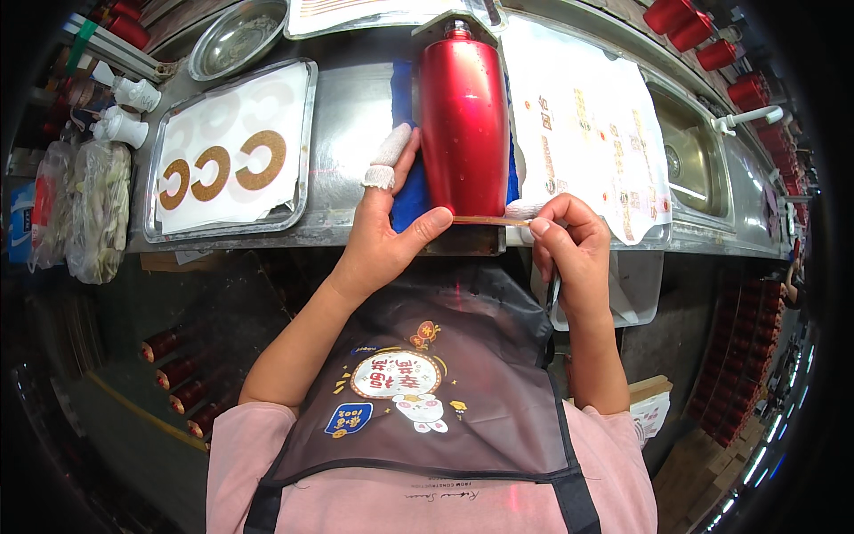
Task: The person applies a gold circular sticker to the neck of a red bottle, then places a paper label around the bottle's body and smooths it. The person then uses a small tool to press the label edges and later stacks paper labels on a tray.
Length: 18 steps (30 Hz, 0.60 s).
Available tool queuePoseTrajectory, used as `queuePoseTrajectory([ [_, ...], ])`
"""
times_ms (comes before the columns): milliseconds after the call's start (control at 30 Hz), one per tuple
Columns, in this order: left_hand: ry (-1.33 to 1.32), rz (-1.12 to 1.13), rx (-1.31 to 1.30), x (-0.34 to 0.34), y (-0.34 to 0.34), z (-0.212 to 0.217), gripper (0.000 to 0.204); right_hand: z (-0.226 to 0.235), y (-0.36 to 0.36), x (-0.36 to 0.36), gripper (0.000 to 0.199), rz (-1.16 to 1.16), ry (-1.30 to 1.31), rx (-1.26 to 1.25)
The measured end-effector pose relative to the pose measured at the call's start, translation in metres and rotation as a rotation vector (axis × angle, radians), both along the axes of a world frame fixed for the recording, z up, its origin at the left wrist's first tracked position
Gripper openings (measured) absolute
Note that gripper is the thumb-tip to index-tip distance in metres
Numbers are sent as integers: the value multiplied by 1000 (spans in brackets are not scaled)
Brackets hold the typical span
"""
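Observation:
A glossy red bottle-shaped vessel [463, 125] lies with its neck away from me, on a blue cloth [405, 93] at the counter's front. My left hand [387, 214] holds its left side, fingers along the wall; white wrapping covers some fingers. The left thumb presses one end of a thin brownish-gold strip [489, 221] against the vessel's near end. My right hand [574, 249] pinches the strip's other end between thumb and forefinger, keeping it stretched sideways. A dark slim tool [553, 292] shows under the right palm; its kind is hidden.
To the left, a metal tray [302, 169] carries white sheets with gold C-shaped pieces [258, 160]. A metal bowl [236, 40] stands behind it. White decal sheets [587, 125] lie right of the vessel, beside a sink [694, 169] with a white tap [747, 117]. Plastic-bagged items [98, 205] hang far left.

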<state>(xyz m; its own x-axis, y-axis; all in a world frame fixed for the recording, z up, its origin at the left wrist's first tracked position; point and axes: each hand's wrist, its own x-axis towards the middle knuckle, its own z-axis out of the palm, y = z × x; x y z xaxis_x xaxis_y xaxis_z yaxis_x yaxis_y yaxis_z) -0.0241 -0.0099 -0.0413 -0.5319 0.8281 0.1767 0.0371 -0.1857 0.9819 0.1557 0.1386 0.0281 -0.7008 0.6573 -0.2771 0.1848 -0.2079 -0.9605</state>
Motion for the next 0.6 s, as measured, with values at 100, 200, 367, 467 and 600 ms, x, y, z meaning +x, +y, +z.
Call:
queuePoseTrajectory([
  [100, 23, -3, -20, 0, -1, 0, 91, 0, 0, 1, 10, 1, 7, -3],
  [200, 15, -7, -9, 0, -1, 1, 91, -1, 0, 1, 10, -5, 14, -6],
  [367, 14, -7, -16, 0, -1, 2, 91, -2, 0, 1, 10, -3, 14, 0],
  [467, 21, -9, -21, 0, -1, 3, 91, -2, 0, 1, 10, -13, 10, -16],
  [600, -7, -21, 3, -1, -1, 5, 89, -1, -1, 1, 10, -6, 21, -15],
])
